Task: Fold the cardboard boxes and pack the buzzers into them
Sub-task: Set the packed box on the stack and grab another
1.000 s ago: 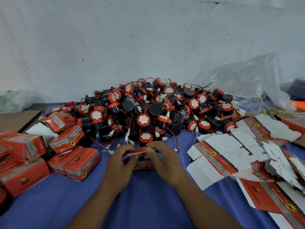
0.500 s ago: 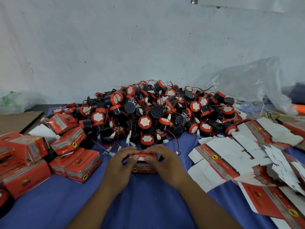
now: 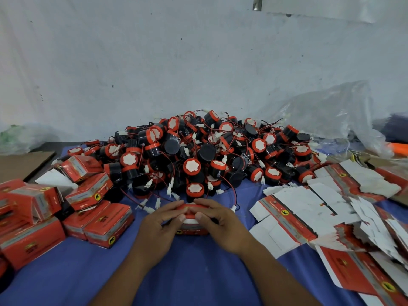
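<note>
Folded red boxes (image 3: pixel 106 226) stacked left: yellow badge, black animal, print unreadable. Left hand (image 3: pixel 161 226), right hand (image 3: pixel 223 224) both grip small red box (image 3: pixel 191 231) on blue cloth (image 3: pixel 198 272), fingers curled over its top. Buzzer pile (image 3: pixel 198 155) just behind. Flat box blanks (image 3: pixel 298 217) fanned at right
</note>
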The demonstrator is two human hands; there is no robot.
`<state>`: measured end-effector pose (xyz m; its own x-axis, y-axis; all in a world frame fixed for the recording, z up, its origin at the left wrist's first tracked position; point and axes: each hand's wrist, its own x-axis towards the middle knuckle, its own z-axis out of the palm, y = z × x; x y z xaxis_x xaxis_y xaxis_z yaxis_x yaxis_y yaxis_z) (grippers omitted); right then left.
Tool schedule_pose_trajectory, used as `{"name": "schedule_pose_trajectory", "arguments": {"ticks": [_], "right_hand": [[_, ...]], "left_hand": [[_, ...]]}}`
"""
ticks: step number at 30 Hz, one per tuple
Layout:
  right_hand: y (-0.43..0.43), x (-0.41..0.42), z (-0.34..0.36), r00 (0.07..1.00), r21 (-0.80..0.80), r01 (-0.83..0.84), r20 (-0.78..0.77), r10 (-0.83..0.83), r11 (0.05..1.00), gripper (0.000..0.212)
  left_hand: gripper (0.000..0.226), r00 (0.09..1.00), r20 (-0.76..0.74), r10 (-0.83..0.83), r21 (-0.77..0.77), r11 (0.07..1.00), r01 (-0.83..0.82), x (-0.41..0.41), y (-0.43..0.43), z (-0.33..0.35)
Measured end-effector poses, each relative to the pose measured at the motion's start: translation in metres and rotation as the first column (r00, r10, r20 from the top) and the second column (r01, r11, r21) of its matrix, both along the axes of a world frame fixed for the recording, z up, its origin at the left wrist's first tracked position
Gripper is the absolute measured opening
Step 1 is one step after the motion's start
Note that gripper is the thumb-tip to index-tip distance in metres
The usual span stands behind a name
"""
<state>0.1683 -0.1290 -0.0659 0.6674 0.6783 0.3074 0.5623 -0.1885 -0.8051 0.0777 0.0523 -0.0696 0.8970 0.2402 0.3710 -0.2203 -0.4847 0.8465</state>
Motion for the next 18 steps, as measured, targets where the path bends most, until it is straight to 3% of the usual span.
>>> {"name": "schedule_pose_trajectory", "arguments": {"ticks": [2, 5, 9, 12, 18], "right_hand": [[0.0, 0.0, -0.001, 1.0, -0.003, 0.002, 0.006, -0.002, 1.0, 0.031], [-0.001, 0.003, -0.002, 0.997, -0.063, -0.004, 0.073, 0.008, 0.998, 0.033], [-0.006, 0.008, -0.005, 0.981, -0.172, -0.054, 0.177, 0.085, 0.984, 0.042], [-0.008, 0.011, -0.011, 0.968, -0.211, -0.026, 0.238, 0.077, 0.977, 0.052], [-0.01, 0.007, -0.009, 0.952, -0.237, -0.023, 0.291, 0.094, 0.971, 0.052]], "left_hand": [[0.025, 1.0, -0.004, -0.007, 0.015, 1.0, 0.007, 0.0, 0.0, -0.001], [0.03, 1.0, 0.003, 0.003, 0.175, 0.985, -0.004, 0.0, 0.003, -0.002], [0.05, 0.996, -0.072, -0.049, 0.437, 0.896, 0.076, -0.001, 0.012, -0.004], [0.052, 0.993, -0.102, -0.055, 0.532, 0.841, 0.101, 0.0, 0.016, -0.008], [0.059, 0.996, -0.072, -0.057, 0.375, 0.924, 0.08, 0.0, 0.012, -0.011]]}}
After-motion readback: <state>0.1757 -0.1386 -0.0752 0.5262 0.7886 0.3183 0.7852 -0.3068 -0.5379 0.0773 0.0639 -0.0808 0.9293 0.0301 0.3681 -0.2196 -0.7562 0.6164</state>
